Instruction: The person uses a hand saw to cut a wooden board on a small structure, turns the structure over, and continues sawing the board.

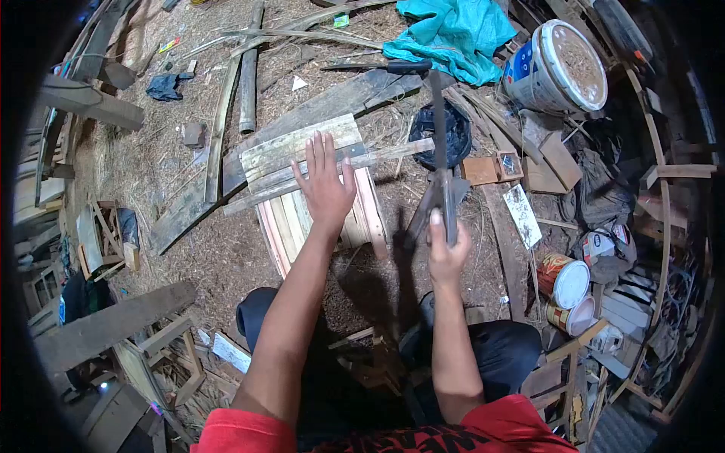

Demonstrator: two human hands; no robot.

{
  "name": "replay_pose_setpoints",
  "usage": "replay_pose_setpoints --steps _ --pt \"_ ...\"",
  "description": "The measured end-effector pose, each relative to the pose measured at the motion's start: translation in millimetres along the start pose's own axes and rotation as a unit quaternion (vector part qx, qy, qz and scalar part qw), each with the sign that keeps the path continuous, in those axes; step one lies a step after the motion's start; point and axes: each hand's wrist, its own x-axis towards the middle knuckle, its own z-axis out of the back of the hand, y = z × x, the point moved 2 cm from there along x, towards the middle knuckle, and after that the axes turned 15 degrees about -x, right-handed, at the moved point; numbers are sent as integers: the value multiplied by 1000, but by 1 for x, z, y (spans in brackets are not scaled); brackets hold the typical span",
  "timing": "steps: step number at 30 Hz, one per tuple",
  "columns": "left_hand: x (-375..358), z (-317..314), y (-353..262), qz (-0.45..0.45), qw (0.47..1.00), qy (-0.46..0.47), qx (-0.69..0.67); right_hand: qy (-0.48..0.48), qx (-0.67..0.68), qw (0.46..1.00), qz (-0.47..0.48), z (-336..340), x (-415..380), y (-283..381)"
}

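Observation:
My left hand (326, 181) lies flat with its fingers spread on a small panel of pale wooden slats (291, 219). Under its palm a narrow strip of wood (396, 152) runs across the panel and sticks out past its right side. My right hand (448, 253) is wrapped round the handle of a long, thin dark tool (440, 113), which looks like a saw or blade and points away from me. The tool is upright in the view, close to the outer end of the strip. Whether it touches the strip I cannot tell.
Beyond the panel lie long boards (302, 106), a knife-like tool (408, 67) and a teal sheet (453, 34). A white bucket (555, 68) stands at the upper right, with wood blocks (479, 171) and paint tins (570, 283) nearer. A beam (113, 325) juts in at the left.

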Motion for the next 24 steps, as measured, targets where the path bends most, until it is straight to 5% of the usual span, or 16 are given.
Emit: replay_pose_setpoints --steps 4,6,8,11,15,22,24 --pt "2 -1 0 1 1000 -1 -8 -95 -104 988 -60 -34 42 -11" --pt "5 0 -1 14 1000 16 -1 -123 -49 990 -53 -50 63 -9" --pt "4 -4 5 27 999 31 2 -128 -70 989 -38 -65 84 -24" --pt "7 1 2 40 998 51 26 -61 -172 974 -133 -82 109 -16" --pt "10 -1 1 63 996 59 0 -125 -94 981 -111 -110 122 -32" --pt "9 -5 4 86 993 74 19 -84 -145 974 -150 -112 122 -57" --pt "8 -4 6 84 994 67 25 15 -109 970 -219 -121 126 -63"
